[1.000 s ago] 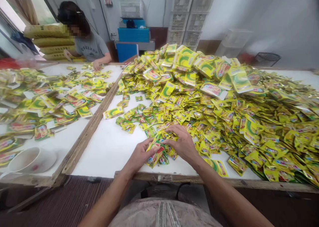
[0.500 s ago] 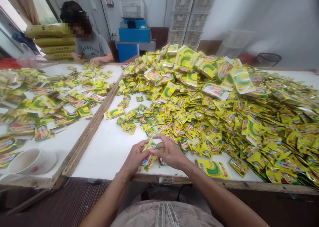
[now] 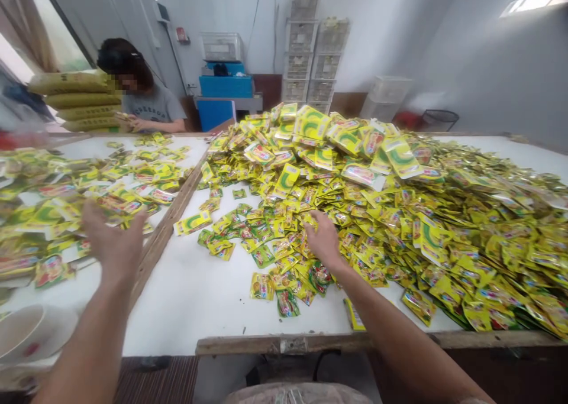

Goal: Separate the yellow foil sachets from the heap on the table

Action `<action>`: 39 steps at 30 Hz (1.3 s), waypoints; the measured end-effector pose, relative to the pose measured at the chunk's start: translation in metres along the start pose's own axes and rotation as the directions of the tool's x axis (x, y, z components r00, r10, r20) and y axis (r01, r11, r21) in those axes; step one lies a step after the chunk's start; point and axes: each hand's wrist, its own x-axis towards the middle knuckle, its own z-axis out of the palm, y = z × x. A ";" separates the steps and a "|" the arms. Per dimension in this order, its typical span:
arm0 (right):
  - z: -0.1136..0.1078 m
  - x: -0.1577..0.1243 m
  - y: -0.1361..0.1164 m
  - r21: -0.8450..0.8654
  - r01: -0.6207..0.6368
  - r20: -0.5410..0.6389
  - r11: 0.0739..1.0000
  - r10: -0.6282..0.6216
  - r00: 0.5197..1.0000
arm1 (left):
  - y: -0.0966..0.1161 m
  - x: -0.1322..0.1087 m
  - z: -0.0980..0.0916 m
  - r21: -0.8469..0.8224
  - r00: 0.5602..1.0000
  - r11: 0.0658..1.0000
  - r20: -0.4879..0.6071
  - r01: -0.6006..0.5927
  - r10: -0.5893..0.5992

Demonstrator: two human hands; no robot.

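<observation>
My left hand (image 3: 114,238) is over the left table, blurred by motion, with thumb and fingers spread and nothing visible in it. Beneath and beyond it lie flat yellow-green packets (image 3: 53,269) with white flaps. At the near edge of the large heap, my right hand (image 3: 323,238) has its thumb and fingertips closed on a small yellow sachet (image 3: 309,218); the fingers partly hide it. Loose small sachets (image 3: 262,285) and a green sachet (image 3: 287,303) lie on the white tabletop nearer to me. Under my right forearm a larger yellow packet (image 3: 352,314) is partly covered.
Larger packets (image 3: 310,125) top the heap of sachets (image 3: 390,215). A wooden strip (image 3: 177,206) divides the two tables. A white bowl (image 3: 33,333) stands at lower left. Across the left table sits a person (image 3: 153,105) beside stacked sacks (image 3: 73,99). Clear bins (image 3: 297,67) line the wall.
My hands have parted from the packet they held together. The left swung left over the other table; the right moved forward to the sachets. The packet is no longer in my hands.
</observation>
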 end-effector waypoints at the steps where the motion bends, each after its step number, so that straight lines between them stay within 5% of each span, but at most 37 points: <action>1: 0.000 0.011 0.007 -0.117 -0.028 -0.031 0.993 0.024 0.999 | 0.006 -0.002 0.004 0.034 0.997 0.999 0.072 0.001 -0.003; 2: 0.000 0.020 0.014 -0.207 -0.042 -0.024 0.977 0.037 0.999 | 0.013 -0.009 0.010 0.072 0.978 0.997 0.208 -0.013 -0.003; 4: 0.004 0.030 0.023 -0.314 0.018 0.042 0.949 -0.005 0.999 | 0.026 -0.032 0.025 0.120 0.844 0.989 0.536 -0.082 0.004; 5: 0.006 0.030 0.027 -0.338 0.063 0.076 0.939 -0.040 0.996 | 0.031 -0.045 0.033 0.150 0.787 0.981 0.617 -0.121 0.003; 8: 0.008 0.021 0.032 -0.338 0.193 0.144 0.921 -0.152 0.978 | 0.035 -0.075 0.055 0.248 0.687 0.935 0.727 -0.255 -0.005; 12: 0.004 0.003 0.032 -0.167 0.259 0.124 0.951 -0.240 0.963 | 0.019 -0.088 0.065 0.164 0.565 0.910 0.820 -0.381 0.088; 15: 0.005 -0.009 0.024 0.011 0.149 0.083 0.989 -0.149 0.985 | 0.009 -0.090 0.062 0.164 0.564 0.919 0.822 -0.359 0.073; 18: 0.015 -0.020 0.013 0.218 -0.026 0.216 0.976 -0.023 0.976 | 0.008 -0.097 0.057 0.154 0.614 0.943 0.787 -0.294 0.062; 20: 0.025 -0.026 0.005 0.345 -0.112 0.306 0.932 0.001 0.952 | 0.011 -0.107 0.053 0.025 0.626 0.997 0.779 -0.068 0.023; 22: 0.032 -0.032 0.000 0.376 -0.141 0.365 0.916 -0.006 0.931 | 0.015 -0.121 0.048 -0.164 0.567 0.942 0.823 0.292 -0.032; 24: 0.034 -0.037 -0.004 0.286 -0.100 0.414 0.953 -0.029 0.910 | 0.018 -0.134 0.043 -0.261 0.480 0.789 0.876 0.557 -0.049; 26: 0.030 -0.041 -0.009 0.113 0.004 0.476 0.994 -0.058 0.878 | 0.019 -0.144 0.037 -0.279 0.453 0.704 0.889 0.654 -0.068; 31: 0.014 -0.043 -0.022 -0.220 0.279 0.579 0.935 -0.105 0.809 | 0.015 -0.149 0.025 -0.261 0.448 0.644 0.883 0.719 -0.141; 36: 0.024 -0.025 -0.052 -0.361 0.420 0.480 0.833 -0.220 0.849 | 0.013 -0.151 0.022 -0.267 0.412 0.528 0.894 0.806 -0.177; 39: 0.041 -0.013 -0.074 -0.335 0.532 0.600 0.778 -0.260 0.757 | 0.011 -0.151 0.021 -0.273 0.410 0.452 0.880 0.849 -0.239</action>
